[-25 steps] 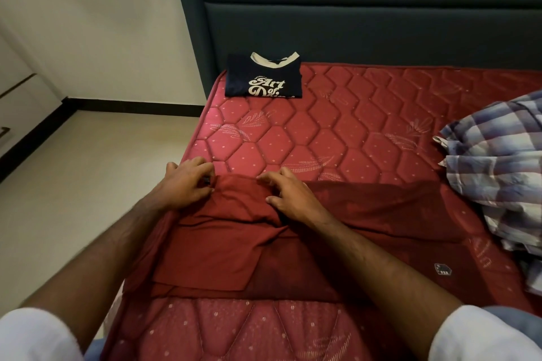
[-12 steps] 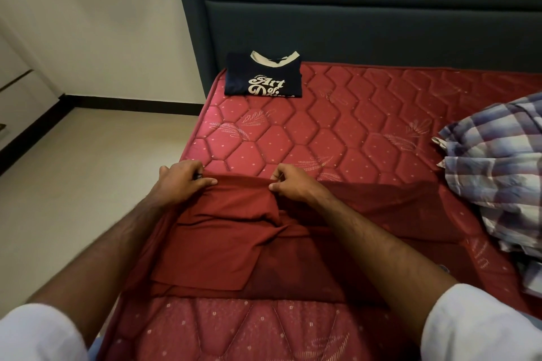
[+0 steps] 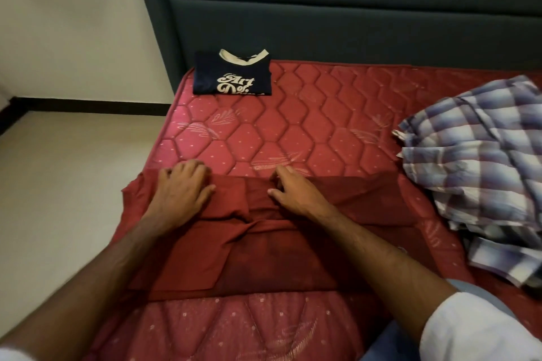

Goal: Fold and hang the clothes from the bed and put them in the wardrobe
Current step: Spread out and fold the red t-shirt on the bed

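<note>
On one mattress (image 3: 293, 132), three garments (one folded).

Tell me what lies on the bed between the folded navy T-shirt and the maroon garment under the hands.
Nothing: the head view shows only bare quilted red mattress between the navy T-shirt and the maroon garment.

Bed: red quilted mattress (image 3: 293, 132).
Far corner: folded navy shirt (image 3: 233, 76).
Right: crumpled plaid cloth (image 3: 481, 167), perhaps a shirt.
Near edge: maroon garment (image 3: 264, 249), spread flat.
</note>
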`<state>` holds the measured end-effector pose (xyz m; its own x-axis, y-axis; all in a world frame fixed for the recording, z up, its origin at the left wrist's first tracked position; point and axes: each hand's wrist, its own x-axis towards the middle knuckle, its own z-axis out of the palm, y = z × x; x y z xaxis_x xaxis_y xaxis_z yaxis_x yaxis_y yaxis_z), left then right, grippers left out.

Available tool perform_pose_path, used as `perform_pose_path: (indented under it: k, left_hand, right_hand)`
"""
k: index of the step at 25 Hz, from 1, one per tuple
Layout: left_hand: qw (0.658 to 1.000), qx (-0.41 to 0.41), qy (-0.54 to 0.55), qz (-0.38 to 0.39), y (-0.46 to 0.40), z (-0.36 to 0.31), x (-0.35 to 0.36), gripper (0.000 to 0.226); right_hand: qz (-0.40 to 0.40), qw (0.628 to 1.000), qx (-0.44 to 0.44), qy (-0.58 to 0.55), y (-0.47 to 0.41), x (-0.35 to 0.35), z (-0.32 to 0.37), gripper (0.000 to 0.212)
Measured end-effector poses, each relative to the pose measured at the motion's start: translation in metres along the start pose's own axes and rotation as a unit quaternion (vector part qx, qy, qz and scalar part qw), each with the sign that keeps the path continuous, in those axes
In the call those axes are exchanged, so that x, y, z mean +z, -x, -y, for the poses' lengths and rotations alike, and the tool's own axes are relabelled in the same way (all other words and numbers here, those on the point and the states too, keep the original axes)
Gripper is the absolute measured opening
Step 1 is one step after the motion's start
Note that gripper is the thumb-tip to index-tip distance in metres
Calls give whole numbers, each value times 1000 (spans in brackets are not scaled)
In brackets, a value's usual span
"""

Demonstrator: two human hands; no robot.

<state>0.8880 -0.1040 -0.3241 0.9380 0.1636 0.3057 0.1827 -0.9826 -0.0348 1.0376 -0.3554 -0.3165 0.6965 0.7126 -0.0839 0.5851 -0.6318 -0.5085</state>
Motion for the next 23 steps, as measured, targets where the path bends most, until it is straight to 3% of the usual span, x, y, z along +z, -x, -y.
perform_pose_path:
  k: [3,6,9,11,16,20,23]
  left_hand:
    - [993,99,55,44,-5,-63,9,54]
    - [984,138,66,93,-13,-133,20,58]
    - [981,156,62,101,-20,-192,26,57]
    - [977,169,78,101,-22,-225,26,57]
    - [968,210,97,96,-21,-293,25,56]
    - [965,206,124,108,-16,-338,28,55]
    - [964,151,165,142,-17,-360,22,57]
  right_hand:
    - [2,996,54,68,37,-40,-49,35]
    - [-37,969,216,118,77,-86,-108,54]
    - [-61,932,352,62,118,-116,-158,84]
    - [-40,930,365,4,135,-122,-172,93]
    - [-21,934,337,-117,147,-114,-186,77]
    - [-34,922,282,-262,161,-112,-183,27]
    - [-53,903,242,-351,172,-108,-178,24]
